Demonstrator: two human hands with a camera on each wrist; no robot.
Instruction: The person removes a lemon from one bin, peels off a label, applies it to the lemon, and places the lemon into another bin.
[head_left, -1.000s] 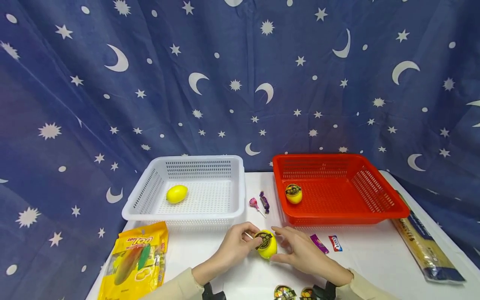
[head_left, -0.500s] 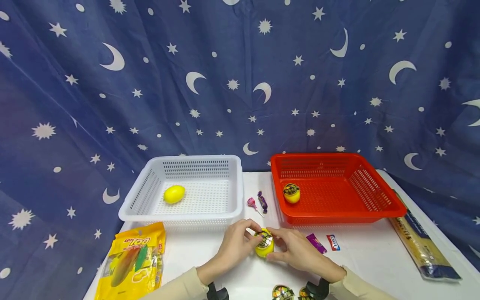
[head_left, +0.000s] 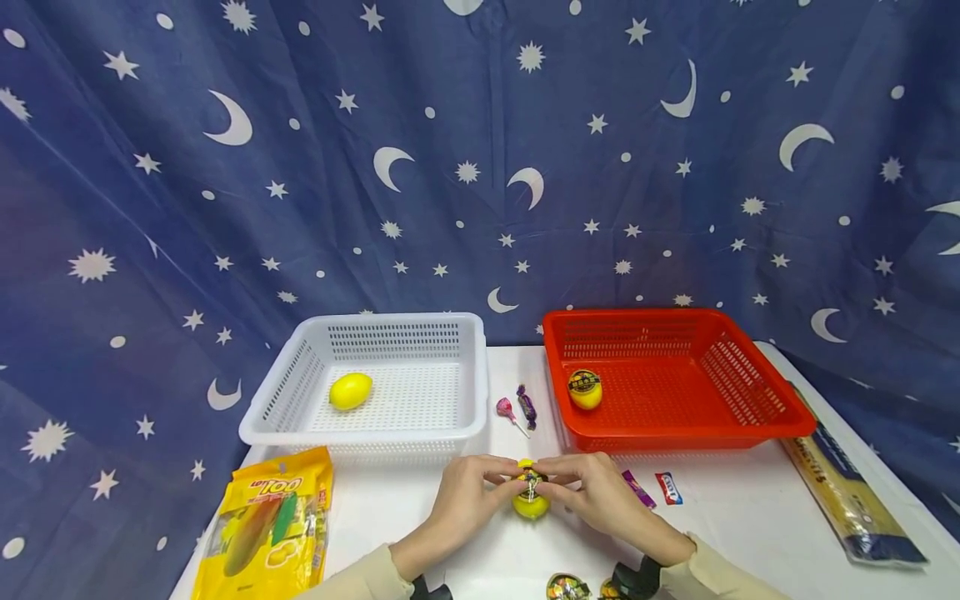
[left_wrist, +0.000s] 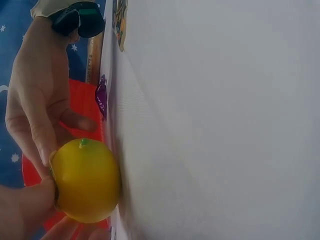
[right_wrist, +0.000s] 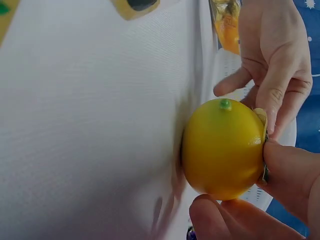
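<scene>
Between both hands, yellow lemon-shaped cup.

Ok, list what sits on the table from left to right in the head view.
Yellow bag → white basket → lollipop → red basket → long packet.

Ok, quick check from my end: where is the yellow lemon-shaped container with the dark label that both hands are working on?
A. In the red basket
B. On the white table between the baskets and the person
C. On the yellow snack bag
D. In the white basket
B: the left hand and right hand hold the yellow container on the white table, in front of both baskets.
</scene>
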